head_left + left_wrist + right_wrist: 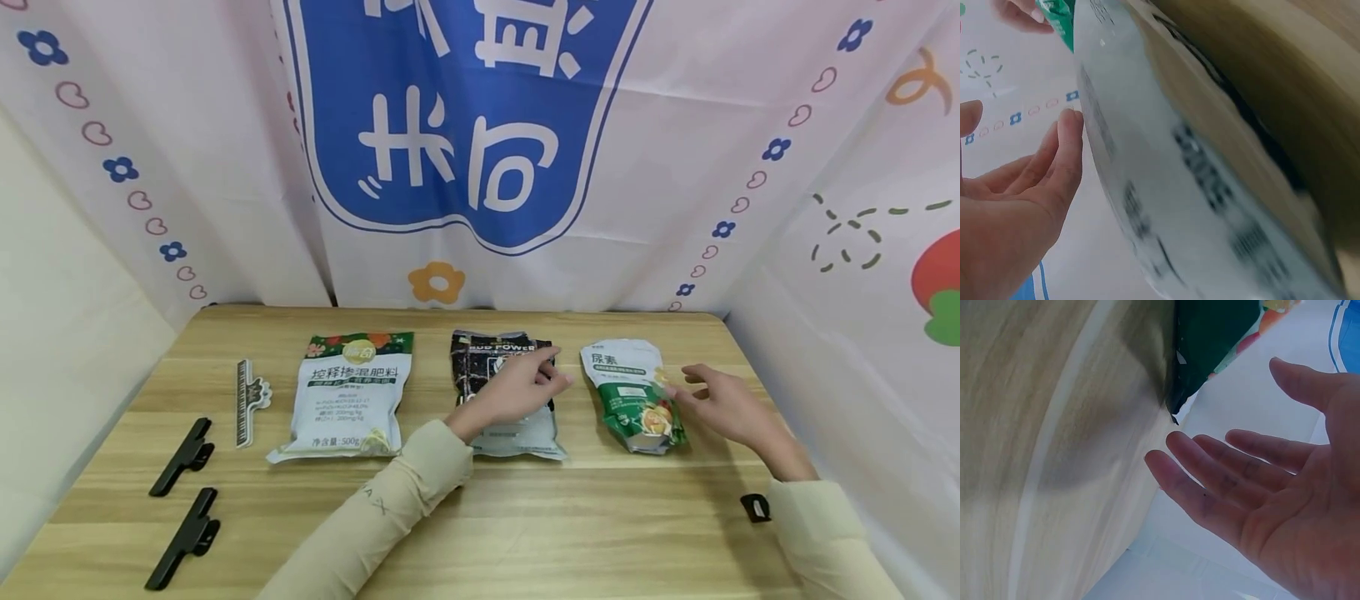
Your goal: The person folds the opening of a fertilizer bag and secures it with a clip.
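In the head view, three bags lie in a row on the wooden table. My left hand point(517, 387) is over the middle bag, black and silver with "BUD POWER" lettering point(525, 442); its fingers point right and hold nothing. At the right, a white and green bag point(622, 383) with a folded lower end lies beside my right hand point(723, 404). That hand's fingers reach toward the bag's right edge. In the right wrist view the fingers point(1210, 481) are spread, with the green bag corner point(1210, 356) just beyond them.
A larger white and green fertilizer bag point(348, 400) lies left of the middle one. Farther left are a piano-patterned clip point(246, 404) and two black bag clips point(180, 458). A small black clip point(755, 507) sits near my right sleeve. A printed curtain point(525, 275) hangs behind the table point(525, 533).
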The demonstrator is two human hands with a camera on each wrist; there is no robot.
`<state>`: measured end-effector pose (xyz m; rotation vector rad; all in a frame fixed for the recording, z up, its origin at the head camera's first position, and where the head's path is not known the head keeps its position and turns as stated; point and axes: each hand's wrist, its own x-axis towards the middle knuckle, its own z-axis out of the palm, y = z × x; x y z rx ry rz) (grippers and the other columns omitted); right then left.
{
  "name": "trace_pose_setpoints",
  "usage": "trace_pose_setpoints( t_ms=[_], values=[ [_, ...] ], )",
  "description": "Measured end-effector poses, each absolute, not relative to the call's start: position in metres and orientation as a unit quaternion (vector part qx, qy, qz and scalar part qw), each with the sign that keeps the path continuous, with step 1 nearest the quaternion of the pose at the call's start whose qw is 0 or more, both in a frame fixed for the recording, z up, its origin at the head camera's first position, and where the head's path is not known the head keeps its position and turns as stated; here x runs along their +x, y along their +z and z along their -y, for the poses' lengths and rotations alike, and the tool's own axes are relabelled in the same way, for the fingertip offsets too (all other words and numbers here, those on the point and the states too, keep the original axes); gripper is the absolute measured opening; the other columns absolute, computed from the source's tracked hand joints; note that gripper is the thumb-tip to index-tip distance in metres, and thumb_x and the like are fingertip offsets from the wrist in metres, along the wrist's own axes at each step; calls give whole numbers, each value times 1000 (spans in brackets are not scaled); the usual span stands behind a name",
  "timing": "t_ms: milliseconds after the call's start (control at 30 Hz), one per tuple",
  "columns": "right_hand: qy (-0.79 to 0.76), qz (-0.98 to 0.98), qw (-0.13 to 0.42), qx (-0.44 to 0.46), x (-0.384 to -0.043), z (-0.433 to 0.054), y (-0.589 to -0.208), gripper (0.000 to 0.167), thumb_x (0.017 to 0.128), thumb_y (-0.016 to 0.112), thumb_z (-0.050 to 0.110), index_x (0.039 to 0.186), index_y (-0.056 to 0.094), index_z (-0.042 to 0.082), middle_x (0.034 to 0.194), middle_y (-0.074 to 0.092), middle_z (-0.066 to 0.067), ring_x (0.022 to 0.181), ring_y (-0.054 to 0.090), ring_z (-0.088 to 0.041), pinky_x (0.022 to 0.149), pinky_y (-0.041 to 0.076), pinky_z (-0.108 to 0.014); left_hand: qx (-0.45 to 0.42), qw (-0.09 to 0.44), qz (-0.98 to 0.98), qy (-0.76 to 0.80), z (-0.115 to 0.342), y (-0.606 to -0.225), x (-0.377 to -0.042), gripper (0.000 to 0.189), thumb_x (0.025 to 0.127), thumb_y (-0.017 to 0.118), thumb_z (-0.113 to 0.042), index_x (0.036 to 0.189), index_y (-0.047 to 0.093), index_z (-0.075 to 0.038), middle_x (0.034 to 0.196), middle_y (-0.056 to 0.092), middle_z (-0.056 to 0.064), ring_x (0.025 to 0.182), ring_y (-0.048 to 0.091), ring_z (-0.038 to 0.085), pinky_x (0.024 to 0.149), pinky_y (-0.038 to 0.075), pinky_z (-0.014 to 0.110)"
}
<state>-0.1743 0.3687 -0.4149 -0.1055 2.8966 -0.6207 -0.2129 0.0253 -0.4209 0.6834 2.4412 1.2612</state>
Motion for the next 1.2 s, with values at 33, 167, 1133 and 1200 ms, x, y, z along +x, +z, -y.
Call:
trace_pose_setpoints(
  t_ms=[33,167,1133,1200],
  values=[
    [-210,-973,88,-34,-173,-369,-415,73,107,57,48,149,45,-11,148,52,-39,122,65,-53,95,58,-65,234,158,-852,442,-29,-421,-213,72,107,56,-49,164,34,-12,136,70,5,116,69,14,97,60,32],
    [-218,-971,86,-35,-170,-369,-418,70,108,57,45,148,47,-11,146,54,-38,120,67,-53,95,58,-64,212,170,-846,458,-41,-420,-213,77,106,55,-55,165,31,-12,140,67,8,122,69,21,100,60,38],
    [-381,-907,173,42,-153,-370,-433,92,106,55,57,155,30,-17,145,49,-40,98,70,-20,77,66,-35,41,212,-783,584,-114,-434,-216,33,108,59,-32,120,61,-1,111,67,14,91,77,34,82,66,43],
    [-394,-901,176,45,-153,-370,-435,93,105,55,57,155,30,-17,146,48,-39,97,71,-20,77,67,-35,37,217,-778,588,-115,-436,-217,30,109,57,-30,113,61,-1,102,63,10,88,76,32,81,67,41]
  ],
)
